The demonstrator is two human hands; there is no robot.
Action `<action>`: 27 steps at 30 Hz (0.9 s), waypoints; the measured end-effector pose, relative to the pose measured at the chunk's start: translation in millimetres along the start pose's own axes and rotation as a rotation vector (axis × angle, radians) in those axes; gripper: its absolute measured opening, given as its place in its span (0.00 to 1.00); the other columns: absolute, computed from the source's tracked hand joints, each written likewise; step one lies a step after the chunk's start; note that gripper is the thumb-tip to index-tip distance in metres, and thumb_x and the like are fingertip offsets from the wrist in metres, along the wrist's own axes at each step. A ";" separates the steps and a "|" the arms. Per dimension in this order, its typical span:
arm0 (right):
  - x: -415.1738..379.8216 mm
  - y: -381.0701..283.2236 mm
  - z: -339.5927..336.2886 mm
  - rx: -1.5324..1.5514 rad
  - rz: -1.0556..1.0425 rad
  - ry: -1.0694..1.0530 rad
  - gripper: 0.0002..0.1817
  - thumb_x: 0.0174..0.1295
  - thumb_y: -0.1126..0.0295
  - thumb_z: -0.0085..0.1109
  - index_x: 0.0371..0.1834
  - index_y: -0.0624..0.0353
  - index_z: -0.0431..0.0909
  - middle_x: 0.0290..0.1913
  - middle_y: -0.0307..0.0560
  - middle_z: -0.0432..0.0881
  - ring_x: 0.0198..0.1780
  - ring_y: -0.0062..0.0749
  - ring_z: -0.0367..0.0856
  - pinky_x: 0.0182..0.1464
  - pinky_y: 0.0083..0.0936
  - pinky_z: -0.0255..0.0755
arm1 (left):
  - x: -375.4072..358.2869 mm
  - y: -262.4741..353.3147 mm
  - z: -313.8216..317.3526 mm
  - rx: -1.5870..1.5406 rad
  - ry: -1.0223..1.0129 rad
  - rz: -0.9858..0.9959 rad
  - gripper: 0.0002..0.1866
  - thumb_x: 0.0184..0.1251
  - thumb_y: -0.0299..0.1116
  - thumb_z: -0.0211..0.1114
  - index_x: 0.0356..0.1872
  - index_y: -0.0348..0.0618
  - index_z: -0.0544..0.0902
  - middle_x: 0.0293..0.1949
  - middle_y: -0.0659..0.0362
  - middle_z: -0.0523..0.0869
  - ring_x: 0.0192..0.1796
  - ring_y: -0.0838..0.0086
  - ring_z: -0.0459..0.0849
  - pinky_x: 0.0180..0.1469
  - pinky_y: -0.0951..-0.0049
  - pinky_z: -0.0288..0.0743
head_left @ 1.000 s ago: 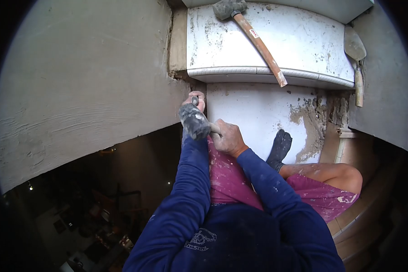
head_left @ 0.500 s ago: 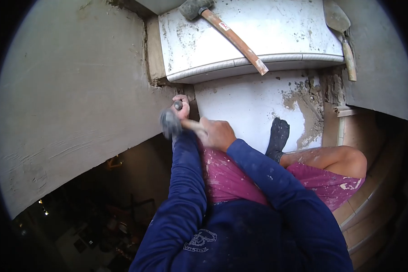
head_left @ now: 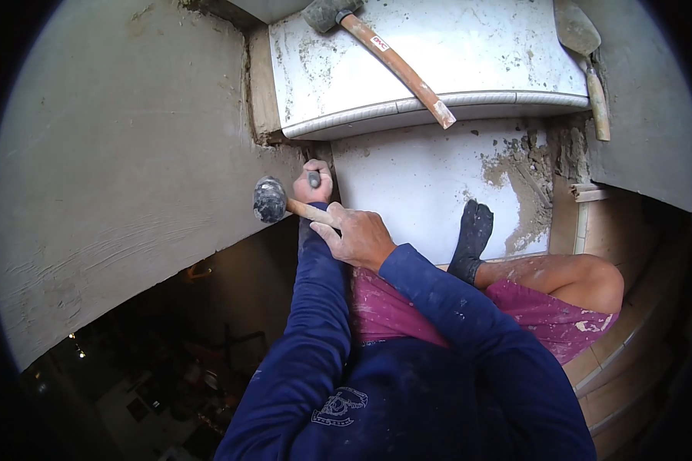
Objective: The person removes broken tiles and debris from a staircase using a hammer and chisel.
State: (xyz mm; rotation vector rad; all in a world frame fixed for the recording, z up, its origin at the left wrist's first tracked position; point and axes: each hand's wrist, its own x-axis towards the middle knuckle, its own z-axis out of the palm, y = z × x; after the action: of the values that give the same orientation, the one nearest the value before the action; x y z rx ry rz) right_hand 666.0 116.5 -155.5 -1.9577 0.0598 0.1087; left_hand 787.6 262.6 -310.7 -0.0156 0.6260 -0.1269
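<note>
My left hand (head_left: 321, 189) is closed around a chisel (head_left: 314, 179), whose round grey end points up at me. Its lower end is hidden behind the fist, close to the corner where the wall meets the step. In my right hand (head_left: 364, 238) is the wooden handle of a small hammer (head_left: 270, 200). The dark, dusty hammer head hangs to the left of my left fist, apart from the chisel. My right forearm reaches across toward my left wrist.
On the white upper step (head_left: 477, 54) lie a long-handled sledgehammer (head_left: 396, 65) and, at the right, a trowel (head_left: 579, 34). Rubble and mortar (head_left: 524, 184) cover part of the lower step near my foot (head_left: 473, 234). A grey wall (head_left: 131, 154) stands left, above a dark drop.
The hammer head has moved left, away from the chisel end, and is less blurred. My left hand has shifted slightly right, still holding the chisel.
</note>
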 end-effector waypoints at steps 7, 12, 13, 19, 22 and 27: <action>12.4 23.0 -0.8 0.052 -0.109 -0.012 0.18 0.64 0.54 0.58 0.32 0.60 0.74 0.23 0.58 0.80 0.27 0.58 0.80 0.31 0.47 0.74 | 8.0 12.8 48.7 -0.435 0.310 -0.181 0.05 0.56 0.27 0.54 0.31 0.39 0.77 0.23 0.56 0.71 0.28 0.66 0.76 0.29 0.64 0.74; 18.1 18.6 -5.5 -0.063 -0.061 -0.043 0.19 0.66 0.53 0.54 0.35 0.61 0.75 0.27 0.58 0.82 0.30 0.57 0.82 0.33 0.48 0.75 | 16.8 25.0 36.4 -0.442 0.335 -0.310 0.04 0.55 0.24 0.56 0.30 0.35 0.74 0.23 0.55 0.72 0.30 0.65 0.75 0.32 0.64 0.77; 16.1 16.9 -4.7 -0.044 -0.175 -0.016 0.20 0.67 0.52 0.52 0.36 0.61 0.76 0.28 0.59 0.83 0.31 0.58 0.83 0.34 0.49 0.75 | 20.3 22.8 29.0 -0.423 0.286 -0.126 0.03 0.56 0.23 0.55 0.31 0.36 0.74 0.24 0.54 0.73 0.30 0.65 0.76 0.35 0.64 0.77; 21.0 18.4 -9.9 -0.133 0.053 0.021 0.16 0.63 0.56 0.57 0.34 0.60 0.76 0.21 0.57 0.79 0.26 0.55 0.81 0.30 0.47 0.74 | 25.2 26.6 27.4 -0.370 0.210 -0.340 0.04 0.61 0.29 0.57 0.31 0.40 0.75 0.25 0.56 0.76 0.30 0.65 0.78 0.35 0.67 0.77; 15.1 20.3 -7.8 -0.119 -0.198 0.075 0.19 0.64 0.54 0.55 0.36 0.62 0.78 0.25 0.61 0.82 0.27 0.57 0.82 0.31 0.48 0.75 | 46.6 36.5 9.8 -0.397 0.282 -0.215 0.05 0.60 0.30 0.61 0.34 0.44 0.74 0.25 0.55 0.75 0.30 0.66 0.78 0.34 0.67 0.78; 14.9 17.7 -10.4 -0.165 0.034 -0.032 0.21 0.65 0.53 0.53 0.34 0.64 0.76 0.26 0.64 0.81 0.29 0.59 0.82 0.33 0.50 0.75 | 60.2 44.9 -11.6 -0.299 0.289 -0.176 0.02 0.58 0.29 0.59 0.27 0.47 0.76 0.25 0.61 0.78 0.28 0.71 0.77 0.36 0.69 0.79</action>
State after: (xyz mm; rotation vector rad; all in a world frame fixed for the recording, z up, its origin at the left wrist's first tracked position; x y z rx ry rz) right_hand 679.7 100.3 -169.5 -2.1192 0.0654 0.1717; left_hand 834.2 300.1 -357.5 -0.3473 0.9278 -0.2069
